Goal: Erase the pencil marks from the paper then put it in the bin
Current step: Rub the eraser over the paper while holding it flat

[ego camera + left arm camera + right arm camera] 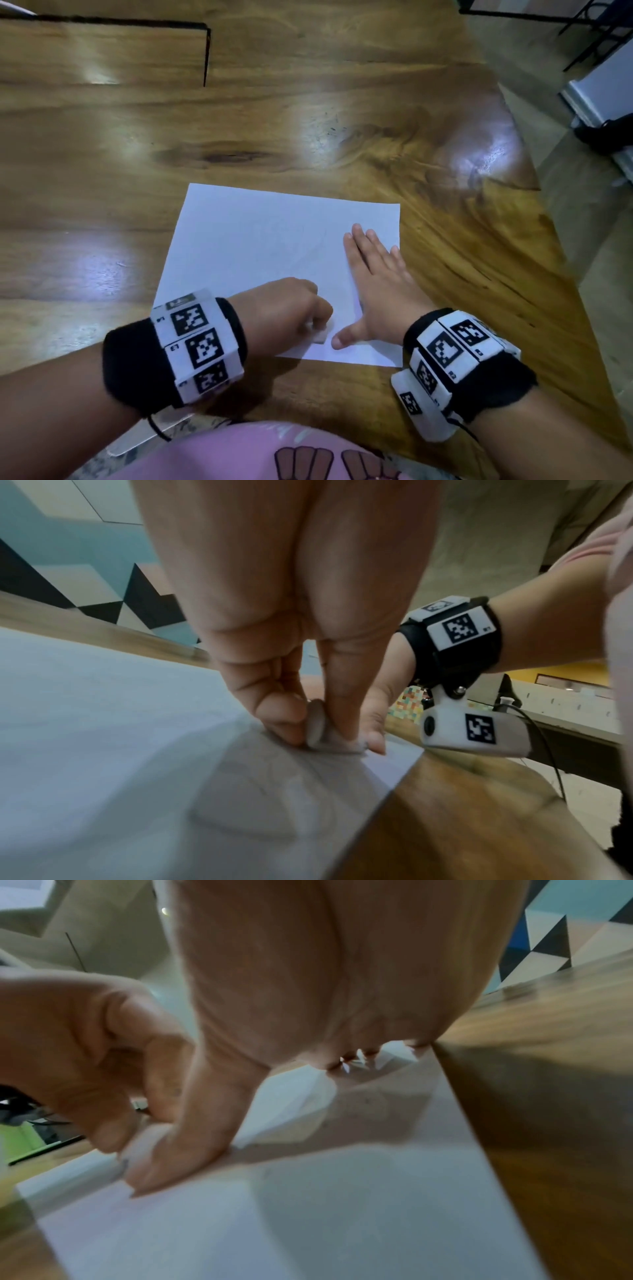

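head view: perhaps eraser (320,336) on paper (260,240)

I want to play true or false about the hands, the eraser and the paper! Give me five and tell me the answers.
1. The left hand pinches the eraser against the paper. True.
2. The right hand is curled into a fist. False: it lies flat with straight fingers on the paper.
3. The paper is crumpled into a ball. False: it lies flat as a sheet on the wooden table.
4. Both wrists wear black bands with black-and-white square markers. True.
5. The right hand holds a pencil. False: it holds nothing and only presses on the paper.
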A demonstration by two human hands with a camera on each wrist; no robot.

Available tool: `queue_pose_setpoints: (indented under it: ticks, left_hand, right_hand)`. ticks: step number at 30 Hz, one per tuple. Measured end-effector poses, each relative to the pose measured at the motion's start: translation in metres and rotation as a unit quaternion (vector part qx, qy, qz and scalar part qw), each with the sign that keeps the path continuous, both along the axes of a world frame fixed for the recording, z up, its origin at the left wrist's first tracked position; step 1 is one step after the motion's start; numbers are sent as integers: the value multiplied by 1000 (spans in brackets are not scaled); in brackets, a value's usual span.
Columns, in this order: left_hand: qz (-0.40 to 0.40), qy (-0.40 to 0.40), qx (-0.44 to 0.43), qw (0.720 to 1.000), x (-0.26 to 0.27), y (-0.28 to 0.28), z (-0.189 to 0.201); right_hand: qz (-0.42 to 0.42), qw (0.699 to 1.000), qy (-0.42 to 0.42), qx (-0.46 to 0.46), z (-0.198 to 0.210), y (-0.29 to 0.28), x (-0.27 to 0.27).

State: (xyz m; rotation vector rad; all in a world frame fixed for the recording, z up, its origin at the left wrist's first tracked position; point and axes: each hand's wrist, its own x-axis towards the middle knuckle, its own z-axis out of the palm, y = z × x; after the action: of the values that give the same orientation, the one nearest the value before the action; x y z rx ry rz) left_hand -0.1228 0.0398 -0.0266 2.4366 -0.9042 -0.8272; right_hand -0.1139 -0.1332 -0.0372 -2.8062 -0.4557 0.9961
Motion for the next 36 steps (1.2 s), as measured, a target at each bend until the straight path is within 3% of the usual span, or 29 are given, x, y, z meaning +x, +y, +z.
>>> queue_pose_setpoints:
  ticks: [3, 7, 14, 16, 20, 23, 27, 30, 36]
  left_hand:
    - [14, -36, 6, 999, 24, -9, 0]
    - [98, -81, -6, 992, 49, -18, -1]
    - [-49, -61, 27, 997, -3, 19, -15]
    - [0, -19, -9, 1000, 6, 20, -10]
    - [134, -93, -24, 986, 44, -4, 1]
    - [129, -92, -38, 987, 36, -5, -7]
    - [66, -44, -57, 995, -6, 19, -11]
    - [49, -16, -39, 998, 2, 17, -6]
    - [151, -100, -18, 983, 64, -20, -2]
  right_hand:
    - [3, 1000, -2, -8, 1, 0, 0]
    - [1, 1000, 1, -12, 1, 1, 0]
    - [-6, 1000, 10, -7, 2, 1, 1]
    - [-6, 1000, 10, -8, 1, 1, 1]
    - [-6, 1000, 7, -2, 0, 1, 0]
    - [-7, 1000, 8, 0, 0, 1, 0]
    - [-10, 1000, 10, 1, 0, 0, 0]
    - [-8, 1000, 11, -2, 1, 2, -1]
    - [-9, 1000, 7, -3, 1, 1, 0]
